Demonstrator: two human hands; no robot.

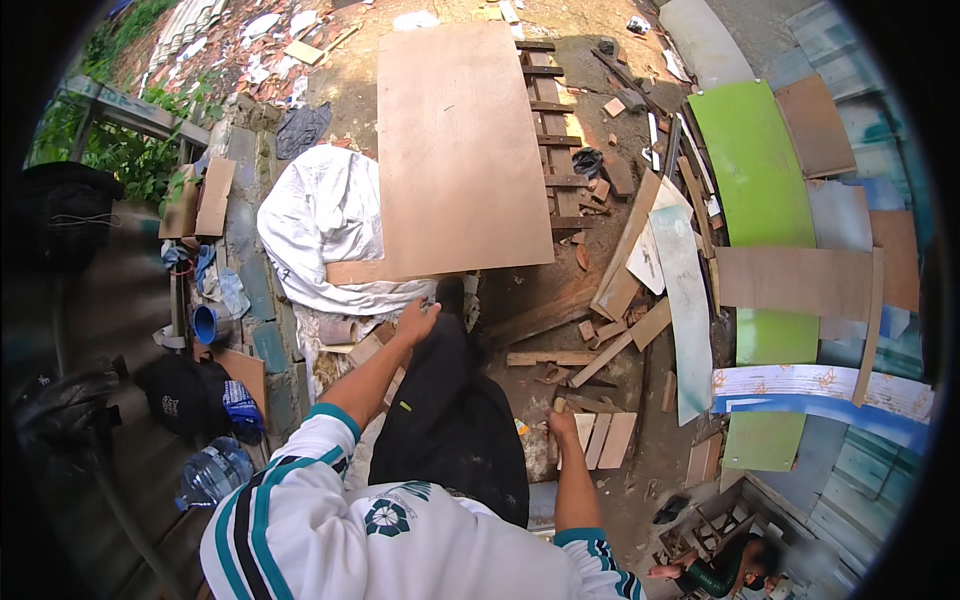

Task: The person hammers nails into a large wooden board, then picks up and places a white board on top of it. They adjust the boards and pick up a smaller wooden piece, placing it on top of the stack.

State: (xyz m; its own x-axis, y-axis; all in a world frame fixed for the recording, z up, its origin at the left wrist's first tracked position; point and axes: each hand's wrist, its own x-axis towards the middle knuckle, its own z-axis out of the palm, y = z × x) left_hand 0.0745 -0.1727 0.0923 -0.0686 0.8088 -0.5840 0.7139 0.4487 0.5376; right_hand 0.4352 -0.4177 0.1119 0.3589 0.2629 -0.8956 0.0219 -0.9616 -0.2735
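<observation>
A large rectangular plywood sheet (462,150) lies in front of me, raised on a slatted wooden frame (552,108) that shows along its right side. My left hand (418,320) is beside my leg, just below the sheet's near edge. Its fingers are pinched together, and whatever they hold is too small to make out. Lower down on the right, my right hand (563,428) is closed in a fist around a tan wooden piece (559,405), of which only the end shows. Under the sheet's near left corner, a wooden strip (352,272) rests on a bundled white cloth (318,215).
Wood offcuts (605,440) and long boards (628,245) litter the ground to the right. Green panels (750,160) lean beyond them. A low block wall (262,290), a plastic water jug (215,472) and a black bag (180,392) stand left. Another person (725,570) is at lower right.
</observation>
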